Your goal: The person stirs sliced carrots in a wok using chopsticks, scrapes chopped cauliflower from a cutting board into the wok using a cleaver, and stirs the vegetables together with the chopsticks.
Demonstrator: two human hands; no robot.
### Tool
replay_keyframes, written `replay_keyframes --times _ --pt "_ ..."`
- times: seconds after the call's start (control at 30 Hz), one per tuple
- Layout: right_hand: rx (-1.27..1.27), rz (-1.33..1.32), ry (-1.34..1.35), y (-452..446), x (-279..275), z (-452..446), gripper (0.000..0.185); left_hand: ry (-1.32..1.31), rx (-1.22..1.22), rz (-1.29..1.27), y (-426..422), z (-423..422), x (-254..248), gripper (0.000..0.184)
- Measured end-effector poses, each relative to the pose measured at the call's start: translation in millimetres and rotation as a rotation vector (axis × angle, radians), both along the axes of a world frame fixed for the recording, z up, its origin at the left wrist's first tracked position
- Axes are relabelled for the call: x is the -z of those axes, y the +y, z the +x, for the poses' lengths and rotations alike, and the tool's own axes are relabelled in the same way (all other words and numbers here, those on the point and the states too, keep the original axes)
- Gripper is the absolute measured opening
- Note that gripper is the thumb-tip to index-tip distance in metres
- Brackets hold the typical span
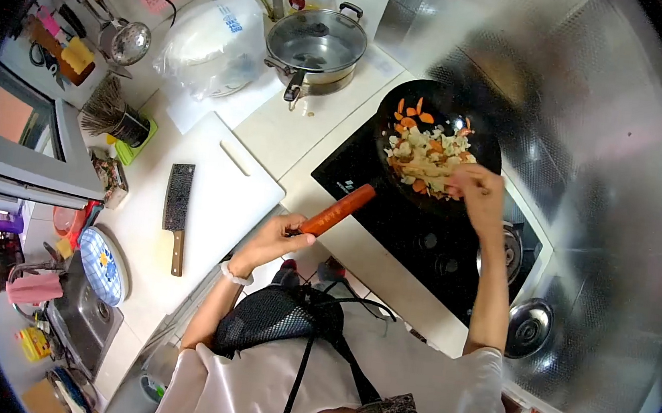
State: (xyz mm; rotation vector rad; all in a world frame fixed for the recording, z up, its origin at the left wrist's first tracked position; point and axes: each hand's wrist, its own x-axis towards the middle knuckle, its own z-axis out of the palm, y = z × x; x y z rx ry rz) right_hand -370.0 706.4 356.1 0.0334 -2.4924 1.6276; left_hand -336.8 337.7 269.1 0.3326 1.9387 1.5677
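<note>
A black wok [486, 130] sits on the black glass gas stove [423, 252]. In it are orange carrot slices [409, 118] and chopped pale pieces of food [425, 156]. My left hand [269, 242] is closed round the end of the wok's reddish wooden handle [340, 210]. Over the near right side of the wok is my right hand [479, 191], its fingers pinched together just above the food. Whatever those fingertips hold, if anything, is hidden.
Left of the stove, a cleaver [177, 210] lies on a white cutting board [224, 187]. Behind stand a glass-lidded pot [315, 48] and a plastic-bagged item [211, 45]. A patterned oval plate [103, 267] leans by the sink [82, 313]. Metal sheeting [595, 154] screens the stove's right.
</note>
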Motion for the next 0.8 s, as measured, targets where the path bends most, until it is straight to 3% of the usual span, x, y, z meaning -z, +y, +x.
replay_keyframes --times 0.13,0.23,0.27,0.47,0.53,0.67,0.8 --pt "0.026 0.207 0.058 2.4 51.8 -20.3 0.023 -0.001 -0.023 0.002 1.0 0.6 -1.4 0.037" --pt "0.204 0.468 0.2 22.5 59.7 -37.4 0.027 -0.025 -0.002 -0.014 0.5 -1.1 -4.7 0.037" --pt "0.233 0.427 0.07 31.2 56.6 -37.3 0.027 -0.023 0.0 -0.013 0.1 -0.7 -3.9 0.037" --pt "0.232 0.162 0.066 23.9 -19.6 22.3 0.019 -0.048 -0.01 -0.025 -1.2 0.2 0.0 0.038" --pt "0.11 0.138 -0.168 19.1 -30.8 37.4 0.018 -0.009 -0.013 -0.003 1.1 -1.1 -3.4 0.039" --pt "0.085 0.456 0.028 27.2 27.8 5.2 0.022 -0.04 -0.008 0.026 0.8 -2.6 -1.6 0.031" --pt "0.154 0.359 0.208 43.4 55.5 -42.0 0.023 -0.022 0.007 0.01 -1.7 -2.2 1.5 0.033"
